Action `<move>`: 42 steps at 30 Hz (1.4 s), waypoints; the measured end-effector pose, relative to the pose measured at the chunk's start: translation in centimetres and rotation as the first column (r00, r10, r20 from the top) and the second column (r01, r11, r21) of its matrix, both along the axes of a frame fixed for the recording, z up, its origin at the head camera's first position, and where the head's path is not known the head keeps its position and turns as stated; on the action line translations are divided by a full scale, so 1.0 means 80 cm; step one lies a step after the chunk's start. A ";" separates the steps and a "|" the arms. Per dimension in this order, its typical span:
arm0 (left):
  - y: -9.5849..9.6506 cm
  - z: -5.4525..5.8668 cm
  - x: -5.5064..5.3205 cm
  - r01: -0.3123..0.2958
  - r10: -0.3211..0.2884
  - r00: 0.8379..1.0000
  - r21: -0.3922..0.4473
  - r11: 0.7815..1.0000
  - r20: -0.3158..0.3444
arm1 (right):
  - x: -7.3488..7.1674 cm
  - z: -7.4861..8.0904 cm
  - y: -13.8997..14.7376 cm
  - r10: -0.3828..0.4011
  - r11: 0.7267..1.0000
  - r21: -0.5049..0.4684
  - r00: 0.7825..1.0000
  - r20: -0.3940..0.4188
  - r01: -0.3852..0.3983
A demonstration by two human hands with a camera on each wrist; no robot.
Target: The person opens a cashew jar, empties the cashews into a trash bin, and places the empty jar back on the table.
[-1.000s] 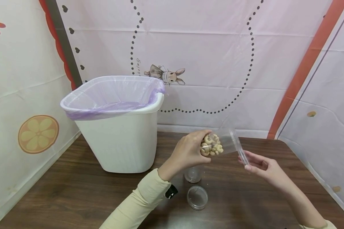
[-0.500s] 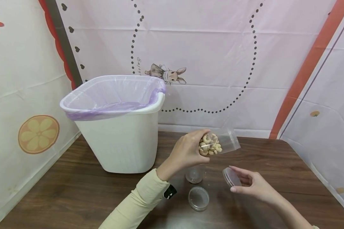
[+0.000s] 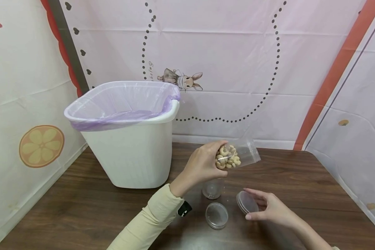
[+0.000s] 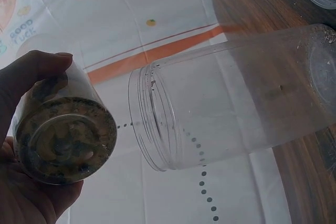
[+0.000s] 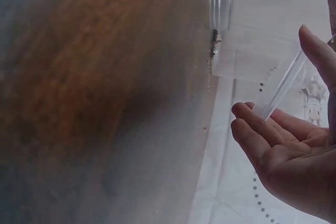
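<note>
The grip of the left hand (image 3: 203, 163) is wrapped round a cashew jar (image 3: 245, 152), which is clear and tipped in the air, its open mouth to the right. The cashews (image 3: 227, 158) sit at its bottom end. Nearer and to the right, the right hand (image 3: 270, 210) pinches a round clear lid (image 3: 248, 203). On the tabletop (image 3: 300, 180), an upright jar (image 3: 211, 190) stands by the left hand, with a loose lid (image 3: 216, 216) on its near side. Far left stands a white trash bin (image 3: 137, 156) with a purple bag (image 3: 123, 118) inside.
</note>
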State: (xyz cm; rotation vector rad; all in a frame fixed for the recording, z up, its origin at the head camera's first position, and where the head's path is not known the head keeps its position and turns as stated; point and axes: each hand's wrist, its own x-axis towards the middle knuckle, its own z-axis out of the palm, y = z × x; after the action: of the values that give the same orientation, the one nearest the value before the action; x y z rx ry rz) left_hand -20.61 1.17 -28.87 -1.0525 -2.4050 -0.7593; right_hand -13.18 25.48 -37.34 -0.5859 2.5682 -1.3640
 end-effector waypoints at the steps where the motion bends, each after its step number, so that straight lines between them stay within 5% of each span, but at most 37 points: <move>1: 0.000 0.000 0.000 0.001 -0.001 1.000 0.001 1.000 0.001 | 0.000 -0.002 0.000 0.004 1.000 0.000 1.000 -0.006 -0.004; 21: -0.002 0.002 0.002 -0.002 0.002 1.000 -0.009 1.000 0.017 | -0.007 -0.015 -0.008 0.103 0.986 0.141 0.993 -0.051 -0.094; 42: -0.003 0.001 0.002 -0.006 0.006 1.000 0.002 1.000 0.021 | -0.006 -0.018 -0.021 0.111 0.953 0.297 0.981 -0.159 -0.059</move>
State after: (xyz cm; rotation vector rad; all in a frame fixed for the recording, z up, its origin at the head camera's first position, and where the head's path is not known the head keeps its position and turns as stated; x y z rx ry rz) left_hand -20.47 0.93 -28.81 -1.0410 -2.4239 -0.7742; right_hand -13.69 23.83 -38.81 -0.7816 2.7718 -0.9174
